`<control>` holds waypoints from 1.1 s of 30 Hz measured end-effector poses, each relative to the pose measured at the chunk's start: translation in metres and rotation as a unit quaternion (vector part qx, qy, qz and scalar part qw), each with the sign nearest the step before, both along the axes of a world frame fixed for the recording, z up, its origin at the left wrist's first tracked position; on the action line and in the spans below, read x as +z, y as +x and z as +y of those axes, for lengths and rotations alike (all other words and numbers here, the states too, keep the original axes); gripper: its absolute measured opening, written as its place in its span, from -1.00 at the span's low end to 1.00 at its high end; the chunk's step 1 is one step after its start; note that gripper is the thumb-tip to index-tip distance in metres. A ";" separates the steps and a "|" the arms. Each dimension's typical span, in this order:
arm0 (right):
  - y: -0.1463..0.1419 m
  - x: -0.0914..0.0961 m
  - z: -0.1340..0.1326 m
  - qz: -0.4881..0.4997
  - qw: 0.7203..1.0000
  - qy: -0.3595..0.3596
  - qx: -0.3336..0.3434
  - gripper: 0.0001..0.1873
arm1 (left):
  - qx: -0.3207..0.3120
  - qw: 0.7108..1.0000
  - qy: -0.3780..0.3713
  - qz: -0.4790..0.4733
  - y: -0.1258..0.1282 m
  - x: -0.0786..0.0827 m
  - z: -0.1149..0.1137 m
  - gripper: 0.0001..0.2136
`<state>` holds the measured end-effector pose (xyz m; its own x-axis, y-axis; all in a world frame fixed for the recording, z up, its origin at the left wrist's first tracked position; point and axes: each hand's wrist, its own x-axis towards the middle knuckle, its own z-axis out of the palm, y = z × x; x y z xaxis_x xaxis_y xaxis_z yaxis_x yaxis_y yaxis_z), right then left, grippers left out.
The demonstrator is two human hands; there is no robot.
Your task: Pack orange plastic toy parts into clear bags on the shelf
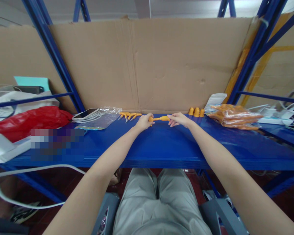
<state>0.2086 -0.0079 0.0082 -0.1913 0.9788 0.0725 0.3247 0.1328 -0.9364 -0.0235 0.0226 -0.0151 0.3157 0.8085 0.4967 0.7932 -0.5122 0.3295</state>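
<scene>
Orange piece [161, 118] held crosswise

Over the counter [161, 147], the orange piece is held with its long axis running left to right, nearly level. Its left end is wrapped by the left hand [144, 122]; its right end is pinched by the right hand [178, 119]. Neither hand is nearer, as an end is touched by each, and the ribbed middle is left exposed between them. Whether one part or two joined parts are held cannot be told. Farther back, a branched piece [131, 115] is seen left of the left hand, and three caps [196, 112] are lined up beyond the right hand, before the cardboard [173, 65].
</scene>
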 end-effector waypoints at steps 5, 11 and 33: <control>-0.002 0.003 -0.004 -0.014 1.000 -0.021 -0.008 -0.60 | -0.002 1.000 -0.010 -0.004 0.000 0.000 0.000 -0.74; 0.002 0.001 -0.002 -0.001 0.999 -0.038 0.023 -0.62 | 0.008 1.000 0.001 0.007 0.001 0.001 -0.001 -0.75; 0.000 -0.001 -0.002 0.022 1.000 -0.015 0.016 -0.64 | 0.012 1.000 0.002 0.009 0.001 0.002 -0.004 -0.75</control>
